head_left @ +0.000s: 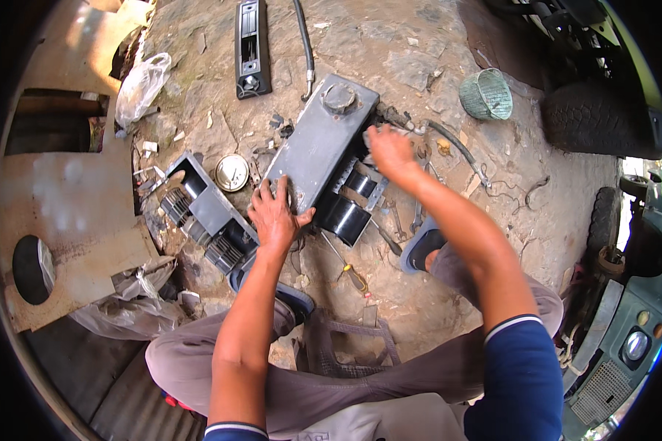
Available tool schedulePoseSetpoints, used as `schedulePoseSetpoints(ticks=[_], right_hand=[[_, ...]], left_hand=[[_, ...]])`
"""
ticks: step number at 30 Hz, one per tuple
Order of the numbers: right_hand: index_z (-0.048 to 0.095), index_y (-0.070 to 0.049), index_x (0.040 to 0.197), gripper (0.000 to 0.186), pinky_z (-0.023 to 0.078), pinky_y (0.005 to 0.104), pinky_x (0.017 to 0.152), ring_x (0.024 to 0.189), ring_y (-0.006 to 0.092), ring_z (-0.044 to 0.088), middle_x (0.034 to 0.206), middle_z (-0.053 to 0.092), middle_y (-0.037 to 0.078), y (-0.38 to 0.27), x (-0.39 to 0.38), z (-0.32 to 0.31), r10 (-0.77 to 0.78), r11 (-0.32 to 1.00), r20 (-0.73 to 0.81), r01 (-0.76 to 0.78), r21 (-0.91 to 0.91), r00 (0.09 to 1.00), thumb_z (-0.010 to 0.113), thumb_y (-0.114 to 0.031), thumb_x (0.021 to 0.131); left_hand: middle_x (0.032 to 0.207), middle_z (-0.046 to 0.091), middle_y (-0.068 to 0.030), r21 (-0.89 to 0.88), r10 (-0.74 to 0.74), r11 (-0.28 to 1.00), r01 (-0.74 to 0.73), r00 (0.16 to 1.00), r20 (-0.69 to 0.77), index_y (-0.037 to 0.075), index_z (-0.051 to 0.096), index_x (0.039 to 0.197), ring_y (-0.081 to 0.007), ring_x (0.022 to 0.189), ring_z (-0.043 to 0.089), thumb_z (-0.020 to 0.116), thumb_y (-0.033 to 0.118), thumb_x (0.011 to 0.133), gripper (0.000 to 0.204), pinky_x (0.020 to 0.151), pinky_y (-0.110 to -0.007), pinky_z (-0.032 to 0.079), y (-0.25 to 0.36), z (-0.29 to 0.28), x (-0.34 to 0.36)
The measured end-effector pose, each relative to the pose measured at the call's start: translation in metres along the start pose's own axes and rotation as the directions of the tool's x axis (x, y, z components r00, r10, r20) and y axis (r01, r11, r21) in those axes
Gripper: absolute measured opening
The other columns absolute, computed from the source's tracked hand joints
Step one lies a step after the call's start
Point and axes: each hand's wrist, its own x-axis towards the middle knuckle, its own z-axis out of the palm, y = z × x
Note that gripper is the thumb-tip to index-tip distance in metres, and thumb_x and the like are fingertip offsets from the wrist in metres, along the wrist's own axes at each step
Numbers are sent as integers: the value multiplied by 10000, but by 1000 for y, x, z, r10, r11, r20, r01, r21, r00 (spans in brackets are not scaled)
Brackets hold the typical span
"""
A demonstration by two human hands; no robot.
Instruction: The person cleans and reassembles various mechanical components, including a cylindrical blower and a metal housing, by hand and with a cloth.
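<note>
— Rough, stony ground forms the working surface, with a panel of cut metal sheet at the left of the frame. Where is the main object?

— At the centre: a grey metal box, set aslant, with a round cap seated at its upper end. Black cylindrical parts adjoin its lower right side.

— And the hands?

— Left hand: open, fingers spread over the box's lower left edge. Right hand: fingers bent at the box's right side; whether they grip a part cannot be told.

— How far advanced is the work?

— Partway, by judgement. The cap and black cylinders are with the box, yet a black hose ends beside it with no visible joint. A round gauge and a long black housing lie separate. Screwdriver at lower centre: out of hand. Whether the unit is being assembled or dismantled is not shown.

— Which containers appear?

— The box is closed on top, so its contents are hidden. At centre left, an open grey casing lies with ribbed dark parts along it. At upper right stands a green mesh basket, its contents indistinct; at upper left, a translucent plastic bag, its contents unreadable.
</note>
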Motion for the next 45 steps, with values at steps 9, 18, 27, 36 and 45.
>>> schedulePoseSetpoints(ticks=[9, 18, 27, 36, 45], right_hand=[[632, -45, 1106, 247, 609, 396, 686, 849, 304, 722, 1013, 682, 183, 7, 11, 106, 35, 999, 14, -35, -16, 999, 597, -133, 878], [779, -131, 1079, 270, 585, 434, 742, 1013, 253, 725, 1110, 751, 59, 11, 9, -11, 3, 942, 706, 236, -240, 708, 664, -206, 846], [732, -13, 1070, 423, 553, 440, 823, 984, 356, 700, 1071, 719, 212, 121, -127, -130, 143, 985, 701, -167, -33, 699, 706, -306, 766], [634, -21, 1254, 513, 509, 439, 965, 1109, 376, 651, 1193, 672, 243, 110, -226, -228, 57, 878, 223, -155, 452, 973, 657, -299, 823], [695, -8, 1102, 491, 527, 434, 867, 1000, 389, 686, 1074, 709, 242, -50, -264, -127, -137, 352, 167, -109, 930, 976, 639, -406, 819]], left_hand=[[1440, 444, -225, 46, -6, 999, 5, 1000, 5, 150, 503, 1419, -447, 1284, 439, 871, 501, 613, 953, 1011, -571, 401, 8, -5, 0], [1424, 456, -228, -8, 22, 1000, -22, 1000, 9, 155, 499, 1402, -452, 1270, 451, 865, 513, 614, 939, 1007, -574, 394, 6, -5, 0], [1474, 413, -225, -32, 31, 999, -29, 997, 76, 171, 453, 1452, -469, 1281, 443, 838, 553, 674, 948, 982, -614, 421, 5, -16, 0], [1564, 315, -269, 70, -10, 998, 0, 989, 150, 130, 310, 1556, -454, 1378, 395, 736, 587, 804, 977, 1056, -586, 394, 6, -62, -23], [1242, 657, -115, -742, 126, 39, 669, 734, 668, 156, 592, 1320, -249, 1095, 635, 454, 760, 912, 742, 915, -490, 496, 112, -70, -148]])
